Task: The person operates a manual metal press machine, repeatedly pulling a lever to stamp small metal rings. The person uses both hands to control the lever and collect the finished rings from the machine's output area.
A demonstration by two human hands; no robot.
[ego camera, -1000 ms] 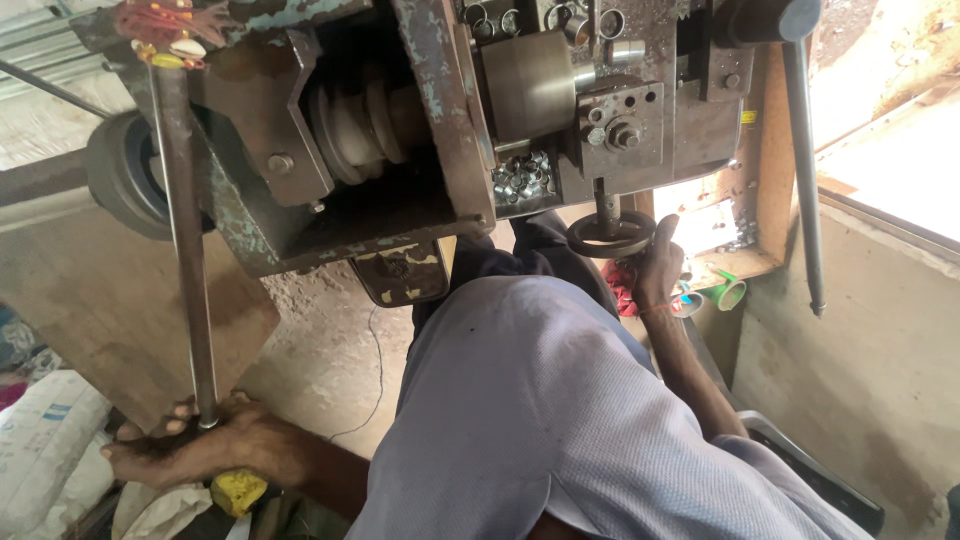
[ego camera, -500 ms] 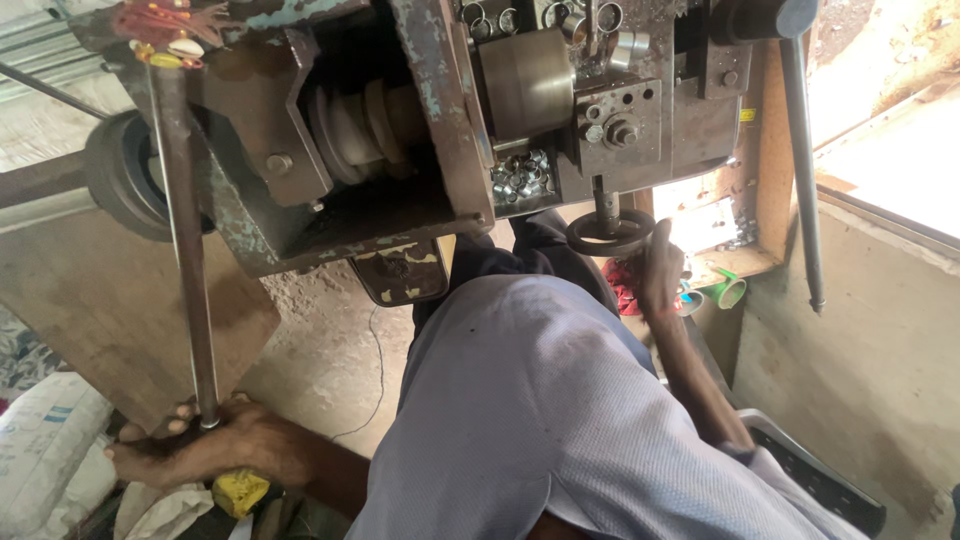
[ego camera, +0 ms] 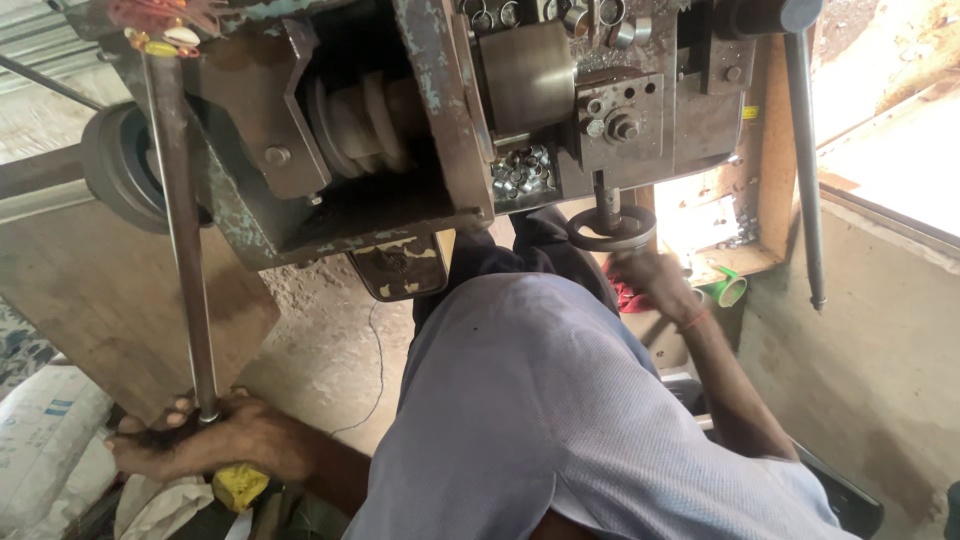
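At eight o'clock of the view, left hand [ego camera: 205,440]: closed around the lower end of a long steel lever rod [ego camera: 183,230], which ran up toward eleven o'clock; a yellow block [ego camera: 240,485] lay just beneath the wrist, at six o'clock of the hand. Centre, twelve o'clock: worn metal lathe-type machine [ego camera: 430,130] with stepped pulley [ego camera: 365,120] and a heap of small metal rings [ego camera: 520,172]. Right of centre: right hand [ego camera: 650,275], fingers curled on the rim of a small handwheel [ego camera: 612,230]. At three o'clock of that hand: green tape roll [ego camera: 730,290]. Far right: second hanging rod [ego camera: 805,160].
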